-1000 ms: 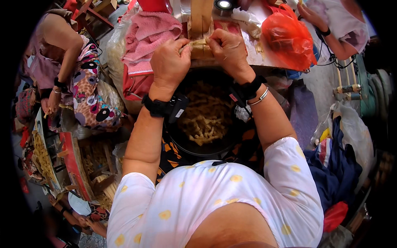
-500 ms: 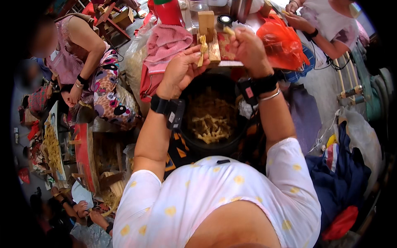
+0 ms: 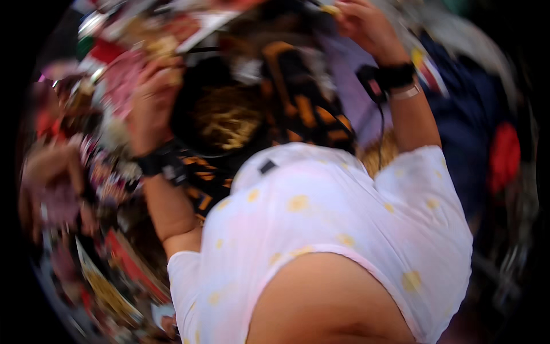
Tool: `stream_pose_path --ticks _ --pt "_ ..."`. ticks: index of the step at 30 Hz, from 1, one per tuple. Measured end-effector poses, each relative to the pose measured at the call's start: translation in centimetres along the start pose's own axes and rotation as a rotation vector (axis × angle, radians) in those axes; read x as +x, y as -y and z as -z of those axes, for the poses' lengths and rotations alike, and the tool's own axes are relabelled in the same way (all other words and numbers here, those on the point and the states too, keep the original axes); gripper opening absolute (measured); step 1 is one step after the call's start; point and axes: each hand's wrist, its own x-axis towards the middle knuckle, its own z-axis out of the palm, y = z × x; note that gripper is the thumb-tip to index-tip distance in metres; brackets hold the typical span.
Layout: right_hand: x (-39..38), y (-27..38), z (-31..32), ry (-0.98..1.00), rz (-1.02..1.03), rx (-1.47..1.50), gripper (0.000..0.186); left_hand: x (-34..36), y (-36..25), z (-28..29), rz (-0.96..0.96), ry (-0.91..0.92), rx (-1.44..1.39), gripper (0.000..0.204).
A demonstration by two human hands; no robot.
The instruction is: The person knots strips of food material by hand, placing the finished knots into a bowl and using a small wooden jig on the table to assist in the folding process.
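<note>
Frame heavily motion-blurred. Landmark: dark round bowl [image 3: 220, 117] on the person's lap. Left of bowl: cluttered stall surface, colours only, items not identifiable; another person's arm [image 3: 48, 172] at far left. Left hand [image 3: 152, 100] sits at the bowl's left rim, black wrist strap below it; fingers look curled together, whether they grip anything cannot be told. Inside the bowl: pale yellow strips [image 3: 226, 123], heaped near the centre. Right of bowl: black-and-orange patterned cloth [image 3: 301, 106]. Above and right of bowl: right hand [image 3: 366, 26], fingers pinched on a small yellowish piece [image 3: 331, 10]. Far right: dark blue fabric [image 3: 458, 114].
</note>
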Motion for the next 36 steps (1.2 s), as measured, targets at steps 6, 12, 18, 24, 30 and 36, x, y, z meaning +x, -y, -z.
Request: stream_pose_path --ticks 6,12,18,24,30,36 --pt "-16.9 -5.6 8.4 -0.597 -0.249 -0.227 0.011 1.2 3.2 2.3 0.235 0.243 -0.212 0.031" --pt "-28.4 -15.3 15.0 -0.618 -0.093 -1.477 0.02 0.7 4.7 -1.4 0.332 0.364 -0.131 0.019" --pt "-14.4 -6.6 -1.3 -0.423 0.082 -0.611 0.018 -3.0 4.2 -4.6 0.278 0.295 -0.393 0.016" --pt "-4.0 -8.1 -16.7 0.025 0.304 -0.061 0.022 -5.9 4.7 -4.6 0.192 0.167 -0.335 0.011" --pt "-3.0 -8.8 -19.2 0.238 0.206 0.204 0.022 -8.7 4.0 -4.5 0.141 -0.072 0.013 0.014" --pt "-3.9 -7.4 -18.3 0.537 -0.004 0.155 0.025 -10.5 2.3 -3.7 0.094 0.202 0.087 0.021"
